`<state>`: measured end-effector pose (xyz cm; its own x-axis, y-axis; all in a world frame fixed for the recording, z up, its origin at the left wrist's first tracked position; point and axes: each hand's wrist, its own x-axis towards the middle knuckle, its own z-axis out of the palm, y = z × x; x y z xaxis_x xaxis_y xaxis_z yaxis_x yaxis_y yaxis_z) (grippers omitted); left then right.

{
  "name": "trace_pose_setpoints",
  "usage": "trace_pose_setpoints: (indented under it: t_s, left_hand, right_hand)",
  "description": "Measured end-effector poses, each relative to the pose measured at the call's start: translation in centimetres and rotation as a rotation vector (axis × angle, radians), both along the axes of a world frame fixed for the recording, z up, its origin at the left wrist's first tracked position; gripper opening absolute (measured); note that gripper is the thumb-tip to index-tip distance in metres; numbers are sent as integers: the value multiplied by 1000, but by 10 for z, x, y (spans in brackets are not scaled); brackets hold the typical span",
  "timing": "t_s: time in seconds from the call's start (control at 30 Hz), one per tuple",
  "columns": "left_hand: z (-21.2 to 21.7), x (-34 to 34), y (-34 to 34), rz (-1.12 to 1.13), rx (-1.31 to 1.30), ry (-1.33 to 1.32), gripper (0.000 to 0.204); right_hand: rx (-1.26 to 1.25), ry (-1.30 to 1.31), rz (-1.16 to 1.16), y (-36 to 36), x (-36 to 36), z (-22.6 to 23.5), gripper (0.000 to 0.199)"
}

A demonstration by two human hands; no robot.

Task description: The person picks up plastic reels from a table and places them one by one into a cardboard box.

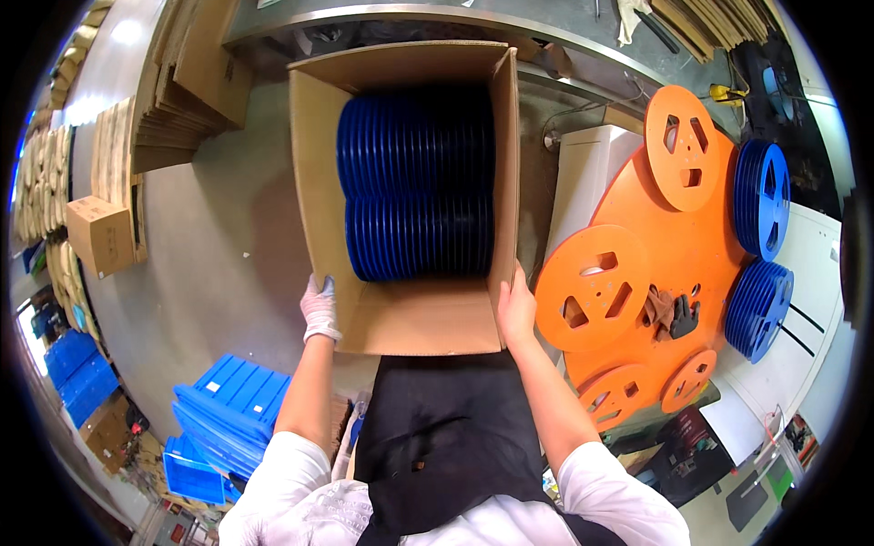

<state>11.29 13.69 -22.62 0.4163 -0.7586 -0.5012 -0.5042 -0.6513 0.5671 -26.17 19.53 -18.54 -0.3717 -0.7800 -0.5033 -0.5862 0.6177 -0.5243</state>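
Note:
An uncovered cardboard box is held out in front of me by its two sides. Inside it stand two rows of blue plastic reels, packed edge to edge, with a bare strip of cardboard at the near end. My left hand, in a white glove, is closed around the near left wall of the box. On the near right wall, my right hand is closed too, the fingers partly hidden under the box. That hand looks bare.
At right, an orange machine table bears orange discs, gloves and stacks of blue reels. Flattened cardboard leans at far left, near a closed carton. Blue bins stand by my left arm. A metal-edged bench runs beyond the box.

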Motion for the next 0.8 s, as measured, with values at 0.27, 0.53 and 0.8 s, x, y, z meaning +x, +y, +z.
trace_pose_setpoints:
  t_s: [0.27,0.53,0.8]
  left_hand:
    - [34,-26,9,-82,170,-80,48]
    - [51,-25,19,-74,156,-106,51]
    - [35,19,8,589,108,593,49]
  right_hand:
    - [-91,-57,-8,30,10,23,83]
    - [-195,-15,279,14,4,55,76]
    - [-205,-147,167,-23,27,9,60]
